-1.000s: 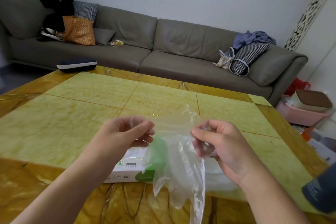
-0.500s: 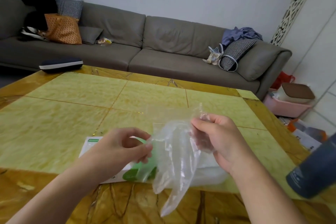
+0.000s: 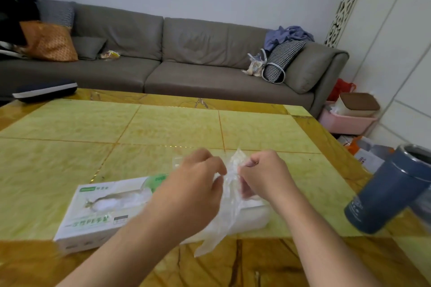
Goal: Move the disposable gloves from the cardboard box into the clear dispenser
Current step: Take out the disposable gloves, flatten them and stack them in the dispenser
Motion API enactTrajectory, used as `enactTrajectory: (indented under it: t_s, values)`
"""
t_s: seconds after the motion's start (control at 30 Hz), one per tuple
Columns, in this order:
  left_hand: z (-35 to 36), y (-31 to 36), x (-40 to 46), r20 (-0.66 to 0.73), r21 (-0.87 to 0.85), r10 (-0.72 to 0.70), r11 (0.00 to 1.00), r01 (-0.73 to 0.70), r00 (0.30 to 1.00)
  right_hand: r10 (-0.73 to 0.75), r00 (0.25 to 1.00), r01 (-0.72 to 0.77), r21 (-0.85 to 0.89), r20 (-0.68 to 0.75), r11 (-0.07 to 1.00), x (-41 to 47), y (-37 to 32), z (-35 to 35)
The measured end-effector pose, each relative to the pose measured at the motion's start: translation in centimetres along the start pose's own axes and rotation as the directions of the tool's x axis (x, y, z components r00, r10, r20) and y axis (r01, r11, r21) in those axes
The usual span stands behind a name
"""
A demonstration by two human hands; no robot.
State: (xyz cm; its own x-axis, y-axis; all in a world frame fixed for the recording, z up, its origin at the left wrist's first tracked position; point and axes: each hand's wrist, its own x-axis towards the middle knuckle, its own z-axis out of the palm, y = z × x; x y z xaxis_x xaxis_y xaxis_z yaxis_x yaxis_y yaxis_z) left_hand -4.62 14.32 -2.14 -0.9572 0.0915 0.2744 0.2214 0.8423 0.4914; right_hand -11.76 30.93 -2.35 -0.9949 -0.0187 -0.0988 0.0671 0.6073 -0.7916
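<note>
On the left of the desk point(image 3: 70, 128) the cardboard box point(image 3: 98, 212) is laid flat, its torn top opening showing white film inside. Just right of it, above the box's near end, the left hand point(image 3: 196, 191) is curled, its fingertips pinching a crumpled clear glove point(image 3: 229, 196). The same glove is pinched from the other side by the right hand point(image 3: 263, 177), so the film is bunched between the two hands and its loose tail hangs down to the desk edge. Beneath the hands a clear dispenser point(image 3: 254, 219) appears to lie, though its outline is blurred and partly hidden. At the far right a dark blue cup point(image 3: 387, 196) is seen.

The thin film could be torn if pulled apart too hard, and, being slippery, it could be dropped beside the dispenser rather than into it. The cup could be knocked by the right forearm.
</note>
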Motion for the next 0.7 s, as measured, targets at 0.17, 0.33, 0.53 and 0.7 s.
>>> enactTrajectory:
  t_s: [0.17, 0.33, 0.53, 0.7]
  values:
    - [3.8, -0.6, 3.7, 0.490, 0.198, -0.233, 0.968, 0.153, 0.840, -0.004, 1.000, 0.005, -0.100, 0.017, 0.995, 0.2, 0.4, 0.1]
    - [4.4, -1.6, 4.4, 0.581, 0.178, -0.237, 0.970, 0.163, 0.779, -0.106, 0.992, 0.069, -0.406, -0.068, 0.911, 0.9, 0.7, 0.1]
    - [5.2, -2.2, 5.2, 0.589, 0.247, -0.231, 0.964, 0.099, 0.774, -0.138, 0.988, 0.056, -0.660, -0.073, 0.749, 0.3, -0.2, -0.5]
    - [5.3, -1.8, 5.2, 0.575, 0.342, -0.172, 0.939, -0.044, 0.800, -0.221, 0.968, 0.084, -0.677, -0.119, 0.732, -0.5, -1.2, -0.6]
